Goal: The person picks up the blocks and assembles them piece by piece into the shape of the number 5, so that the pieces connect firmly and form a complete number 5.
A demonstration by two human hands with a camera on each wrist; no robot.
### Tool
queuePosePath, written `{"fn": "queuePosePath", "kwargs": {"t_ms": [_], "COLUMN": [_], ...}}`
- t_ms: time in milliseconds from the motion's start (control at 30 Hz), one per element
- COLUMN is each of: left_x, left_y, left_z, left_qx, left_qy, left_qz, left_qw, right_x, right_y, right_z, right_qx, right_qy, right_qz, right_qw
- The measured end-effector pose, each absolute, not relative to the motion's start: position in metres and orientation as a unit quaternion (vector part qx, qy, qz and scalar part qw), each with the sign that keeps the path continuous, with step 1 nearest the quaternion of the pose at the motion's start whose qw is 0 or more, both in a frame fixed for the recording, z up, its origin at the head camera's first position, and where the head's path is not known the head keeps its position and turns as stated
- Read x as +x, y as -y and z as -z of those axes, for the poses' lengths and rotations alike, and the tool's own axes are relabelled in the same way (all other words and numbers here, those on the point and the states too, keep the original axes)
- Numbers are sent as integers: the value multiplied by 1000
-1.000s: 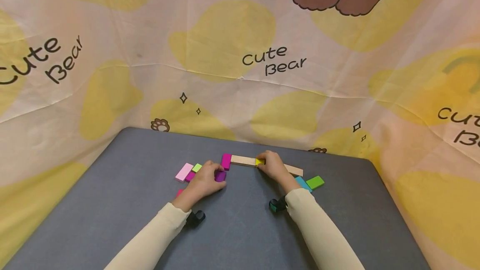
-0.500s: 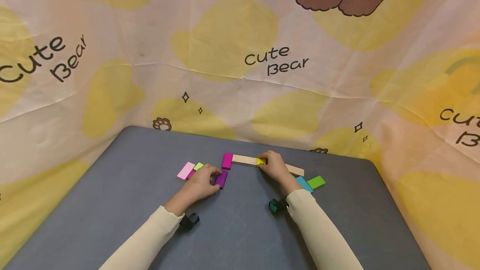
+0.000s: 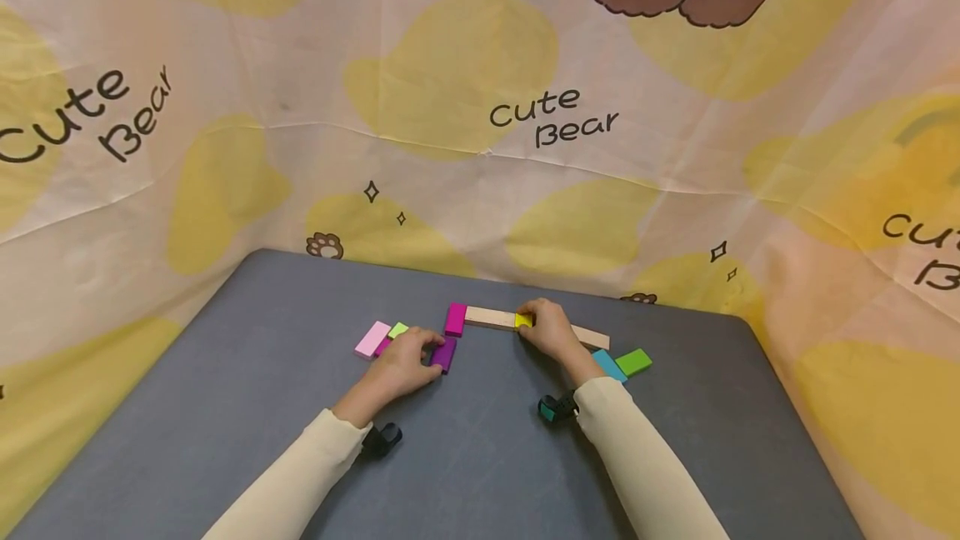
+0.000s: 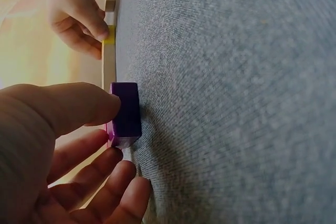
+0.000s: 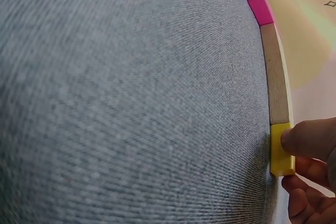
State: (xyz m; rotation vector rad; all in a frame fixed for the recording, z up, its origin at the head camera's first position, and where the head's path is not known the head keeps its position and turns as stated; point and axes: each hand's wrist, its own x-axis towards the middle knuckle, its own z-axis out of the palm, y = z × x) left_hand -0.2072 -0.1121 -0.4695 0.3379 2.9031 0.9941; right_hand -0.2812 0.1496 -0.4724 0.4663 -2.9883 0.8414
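Observation:
My left hand (image 3: 400,367) pinches a purple block (image 3: 445,354) by its sides, thumb on the near end and a finger toward the far end. The purple block lies just in front of a magenta block (image 3: 455,319), which meets the left end of a bare wooden plank (image 3: 490,317). At the plank's other end sits a yellow block (image 3: 522,321), pinched between thumb and fingers of my right hand (image 3: 553,333). In the right wrist view the yellow block (image 5: 281,148) butts against the plank (image 5: 275,74). A second wooden plank (image 3: 591,337) shows beyond my right hand.
Left of my left hand lie a pink block (image 3: 372,340), a lime block (image 3: 397,330) and a partly hidden magenta block (image 3: 382,347). A blue block (image 3: 609,366) and a green block (image 3: 634,362) lie by my right wrist. A printed cloth (image 3: 420,132) hangs behind the grey table (image 3: 480,457).
My left hand has shifted left a little, and the purple block has turned to stand lengthwise in front of the magenta one. My right hand stays on the yellow block.

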Motion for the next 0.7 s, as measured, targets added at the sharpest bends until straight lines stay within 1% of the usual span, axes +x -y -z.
{"fn": "queuePosePath", "kwargs": {"t_ms": [533, 700], "left_x": [-213, -214], "left_y": [108, 107], "left_z": [471, 472], "left_qx": [90, 91], "left_qy": [-937, -935], "left_qz": [-336, -341], "left_qw": [34, 30], "right_x": [-281, -279], "right_y": [-150, -152], "right_z": [475, 474], "right_qx": [150, 154], "right_qy": [954, 954], "right_qz": [-260, -256], "right_qw": [8, 23]}}
